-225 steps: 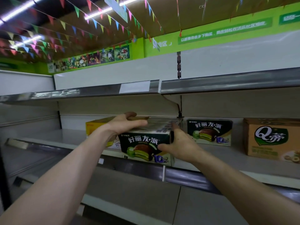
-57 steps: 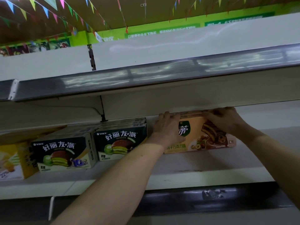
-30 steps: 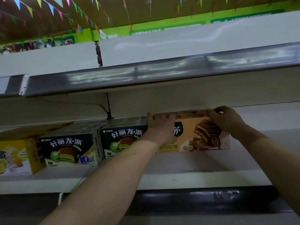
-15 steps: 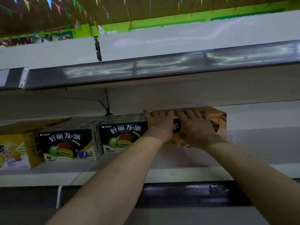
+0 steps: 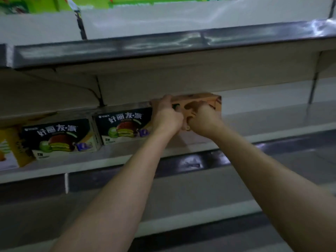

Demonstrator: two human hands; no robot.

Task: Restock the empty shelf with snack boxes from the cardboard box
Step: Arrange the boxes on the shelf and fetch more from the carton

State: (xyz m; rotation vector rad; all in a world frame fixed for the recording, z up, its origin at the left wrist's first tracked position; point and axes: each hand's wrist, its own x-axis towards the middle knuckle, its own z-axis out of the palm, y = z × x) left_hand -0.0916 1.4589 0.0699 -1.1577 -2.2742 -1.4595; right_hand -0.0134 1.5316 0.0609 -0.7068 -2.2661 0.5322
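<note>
Subject: orange snack box (image 5: 203, 100), standing on the shelf (image 5: 263, 120) immediately right of the nearest dark pie box (image 5: 125, 124). The contact line between the two boxes is covered by the left hand (image 5: 167, 116), so touching or a slight gap cannot be confirmed.

Left hand: at the box corner closest to the pie box, fingers (image 5: 166, 100) hooked over the top front edge, holding it.

Right hand (image 5: 202, 120): further right of the pie box, on the orange box's front face, fingers curled tight. Motion blur prevents saying whether it pinches the carton or only presses with the knuckles.

Governing relation: the box lies directly beyond both sets of fingers, deeper into the shelf. Its long axis appears to run along the shelf front, away from the pie box. The hands are about equally near.

Assessment: seating in progress. Any further push should go straight back, evenly from both hands, or the end away from the pie box may swing.
</note>
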